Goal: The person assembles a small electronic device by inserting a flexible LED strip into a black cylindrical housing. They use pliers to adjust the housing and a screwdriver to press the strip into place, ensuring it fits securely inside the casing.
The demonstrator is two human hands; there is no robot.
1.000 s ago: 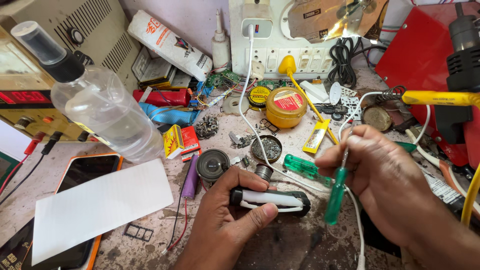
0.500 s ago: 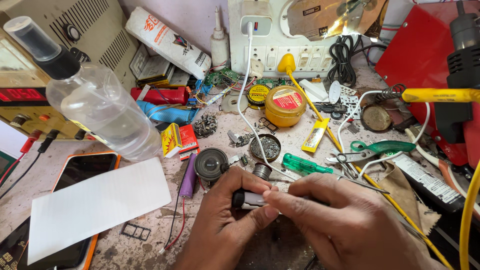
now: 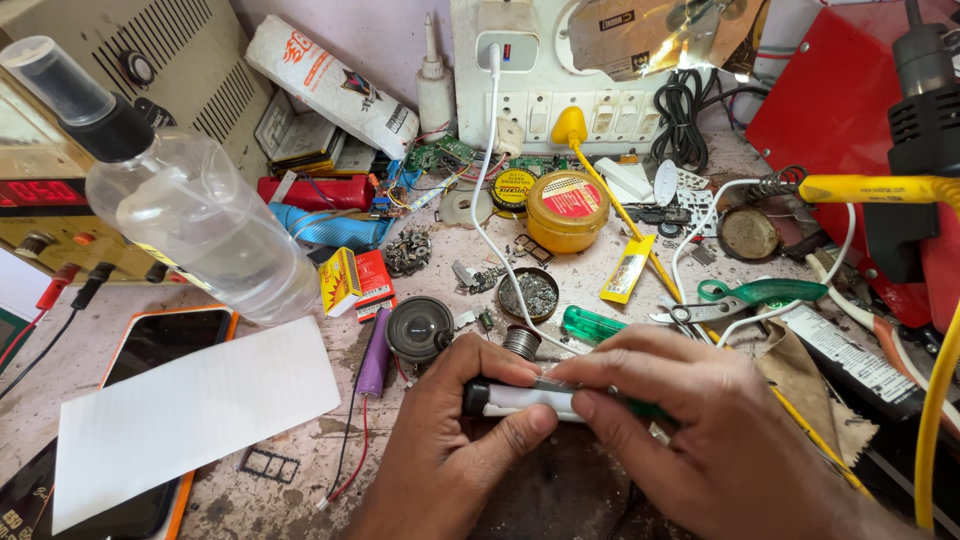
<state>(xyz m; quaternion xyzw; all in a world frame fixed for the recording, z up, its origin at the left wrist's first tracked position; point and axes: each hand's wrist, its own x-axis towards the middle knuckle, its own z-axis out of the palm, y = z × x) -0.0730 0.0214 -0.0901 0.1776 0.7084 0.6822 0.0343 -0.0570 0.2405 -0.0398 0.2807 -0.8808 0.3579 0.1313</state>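
My left hand (image 3: 440, 450) grips a small black-and-white cylindrical device (image 3: 510, 398) low in the middle of the bench. My right hand (image 3: 700, 430) lies over the device's right end, fingers closed on a green-handled screwdriver (image 3: 645, 408), of which only a sliver shows under the fingers. The tool's tip is hidden. A second green screwdriver handle (image 3: 590, 325) lies on the bench just above my hands. A white cable (image 3: 480, 200) runs from the wall charger down towards them.
A clear spray bottle (image 3: 200, 220) leans at left over a phone (image 3: 170, 340) covered by white paper (image 3: 190, 410). A purple cell (image 3: 374, 352), round speaker (image 3: 418, 328), yellow tin (image 3: 567, 208) and green-handled pliers (image 3: 750, 295) lie close by. A power supply (image 3: 60, 190) stands at left, a red panel (image 3: 840, 110) at right.
My right hand came down and left from beside the device with the green screwdriver and now covers the device's right end. My left hand kept its hold.
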